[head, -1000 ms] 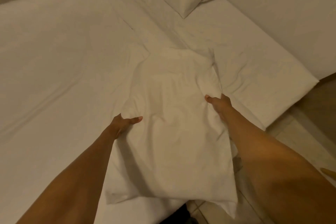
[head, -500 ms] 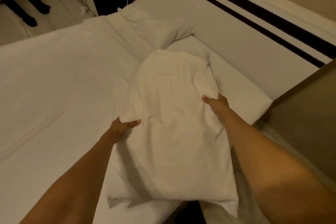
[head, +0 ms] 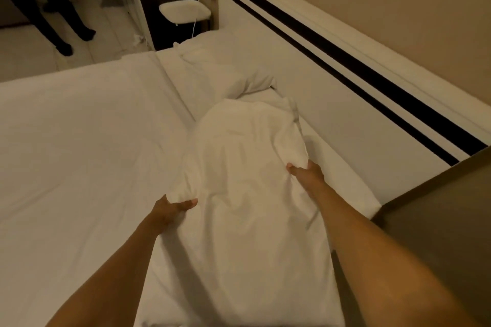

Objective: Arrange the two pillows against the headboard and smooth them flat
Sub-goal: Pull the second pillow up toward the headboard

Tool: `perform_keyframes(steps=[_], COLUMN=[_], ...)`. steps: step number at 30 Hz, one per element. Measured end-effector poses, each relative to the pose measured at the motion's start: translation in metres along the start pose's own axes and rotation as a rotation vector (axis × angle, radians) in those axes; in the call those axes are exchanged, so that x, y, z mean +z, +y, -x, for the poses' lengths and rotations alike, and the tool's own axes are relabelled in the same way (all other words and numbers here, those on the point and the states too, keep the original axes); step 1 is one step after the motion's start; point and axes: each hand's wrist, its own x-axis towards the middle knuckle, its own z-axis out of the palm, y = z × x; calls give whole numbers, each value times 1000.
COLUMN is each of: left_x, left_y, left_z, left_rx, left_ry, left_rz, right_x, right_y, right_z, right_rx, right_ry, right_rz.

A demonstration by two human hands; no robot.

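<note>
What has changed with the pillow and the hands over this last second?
The held pillow has been raised at its far end and carried toward the headboard; its far end now bunches up near the second pillow. The view has also tilted up, so the headboard's dark stripes show. Nothing was let go: the left hand and right hand grip the same pillow edges, and the second pillow lies where it was.
</note>
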Motion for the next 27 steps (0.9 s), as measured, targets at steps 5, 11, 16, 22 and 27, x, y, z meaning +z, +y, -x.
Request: perform_keyframes(steps=[5, 11, 16, 22, 27], left_x=[32, 69, 107, 158, 213], left_y=[18, 38, 68, 74, 74], left_z=[-29, -101, -141, -190, -232], left_rx=[-53, -74, -66, -70, -73], left_ry=[11, 16, 27, 33, 23], left_rz=[29, 45, 92, 137, 163], right_x=[-14, -26, -31, -35, -40], right_y=[-13, -35, -57, -75, -78], right_z=[-57, -137, -206, -292, -366], right_rx=[-4, 14, -19, -71, -111], right_ry=[-23, -36, -28, -54, -35], right_rz=[27, 51, 85, 170, 280])
